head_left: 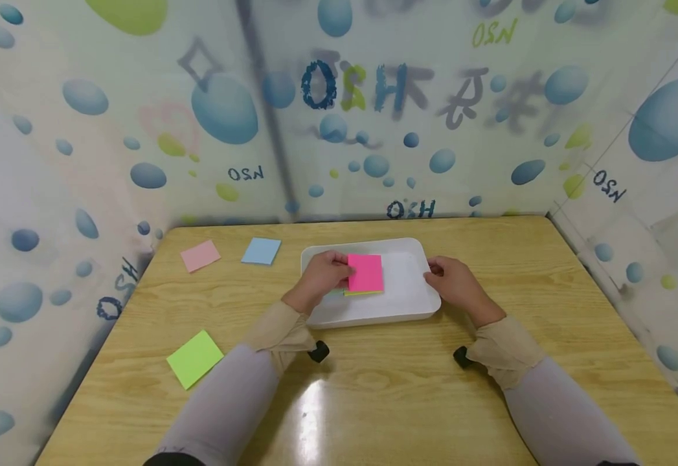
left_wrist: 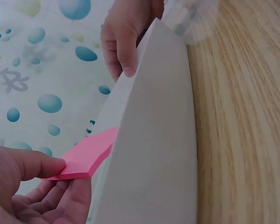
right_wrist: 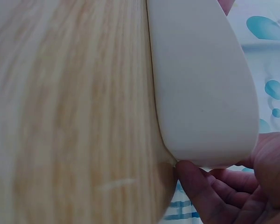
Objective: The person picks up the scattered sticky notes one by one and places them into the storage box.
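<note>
A bright pink sticky note pad (head_left: 365, 273) is pinched between thumb and fingers of my left hand (head_left: 322, 277), over the left part of a white tray (head_left: 408, 310). In the left wrist view the thumb lies on top of the pink pad (left_wrist: 86, 156) and the fingers are under it. Below it, a yellow edge and a bit of pale green show inside the tray; the rest there is hidden. My right hand (head_left: 458, 285) grips the tray's right end. The right wrist view shows its fingers against the outside of the tray wall (right_wrist: 205, 93).
Left of the tray, on the wooden table (head_left: 373, 388), lie a light pink note pad (head_left: 201, 256), a blue note pad (head_left: 261, 251) and, nearer, a lime green note pad (head_left: 195, 359). A patterned wall covering (head_left: 339, 175) stands behind the table.
</note>
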Demonstrator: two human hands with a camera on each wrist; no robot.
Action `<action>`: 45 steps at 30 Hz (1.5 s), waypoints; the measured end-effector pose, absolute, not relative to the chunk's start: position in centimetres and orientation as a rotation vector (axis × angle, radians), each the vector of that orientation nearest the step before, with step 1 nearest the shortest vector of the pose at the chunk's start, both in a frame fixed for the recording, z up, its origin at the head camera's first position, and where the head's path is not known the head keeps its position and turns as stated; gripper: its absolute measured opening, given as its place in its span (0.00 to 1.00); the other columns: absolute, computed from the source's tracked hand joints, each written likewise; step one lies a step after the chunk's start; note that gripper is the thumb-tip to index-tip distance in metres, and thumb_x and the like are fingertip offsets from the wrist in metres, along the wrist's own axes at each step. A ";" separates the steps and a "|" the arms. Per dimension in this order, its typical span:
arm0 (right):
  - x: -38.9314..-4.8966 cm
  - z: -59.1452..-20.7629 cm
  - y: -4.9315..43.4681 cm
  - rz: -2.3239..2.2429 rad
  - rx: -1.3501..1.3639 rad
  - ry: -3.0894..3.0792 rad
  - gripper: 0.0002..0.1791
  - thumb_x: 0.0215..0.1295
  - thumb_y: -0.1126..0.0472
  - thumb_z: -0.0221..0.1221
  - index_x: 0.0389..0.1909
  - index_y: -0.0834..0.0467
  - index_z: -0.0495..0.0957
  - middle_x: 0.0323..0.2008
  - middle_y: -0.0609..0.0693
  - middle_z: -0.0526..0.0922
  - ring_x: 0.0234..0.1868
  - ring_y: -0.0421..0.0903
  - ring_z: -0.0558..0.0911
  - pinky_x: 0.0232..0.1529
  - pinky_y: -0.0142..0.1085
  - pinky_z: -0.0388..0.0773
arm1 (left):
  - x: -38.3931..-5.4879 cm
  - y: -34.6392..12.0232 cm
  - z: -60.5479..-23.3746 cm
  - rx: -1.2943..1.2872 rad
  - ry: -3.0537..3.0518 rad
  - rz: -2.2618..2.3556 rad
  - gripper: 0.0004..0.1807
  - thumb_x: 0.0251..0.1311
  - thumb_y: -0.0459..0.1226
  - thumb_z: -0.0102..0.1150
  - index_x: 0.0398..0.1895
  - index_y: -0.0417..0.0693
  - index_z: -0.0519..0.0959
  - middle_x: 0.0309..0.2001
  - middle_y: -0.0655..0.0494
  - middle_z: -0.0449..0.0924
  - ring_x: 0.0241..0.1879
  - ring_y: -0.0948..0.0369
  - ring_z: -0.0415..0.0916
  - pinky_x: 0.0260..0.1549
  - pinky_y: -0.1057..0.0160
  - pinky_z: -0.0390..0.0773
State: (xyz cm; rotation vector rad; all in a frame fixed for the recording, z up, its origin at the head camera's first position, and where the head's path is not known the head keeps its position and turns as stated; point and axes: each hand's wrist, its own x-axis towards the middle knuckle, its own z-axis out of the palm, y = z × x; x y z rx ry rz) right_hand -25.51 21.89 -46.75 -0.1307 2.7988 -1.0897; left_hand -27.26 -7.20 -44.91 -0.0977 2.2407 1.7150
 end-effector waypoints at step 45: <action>-25.8 -46.9 22.0 -1.132 -0.068 2.743 0.23 0.78 0.58 0.55 0.68 0.64 0.73 0.59 0.63 0.81 0.56 0.57 0.79 0.61 0.51 0.81 | -28.7 0.4 -45.7 -0.069 2.400 1.498 0.09 0.68 0.37 0.65 0.44 0.41 0.81 0.37 0.48 0.83 0.28 0.62 0.82 0.33 0.67 0.86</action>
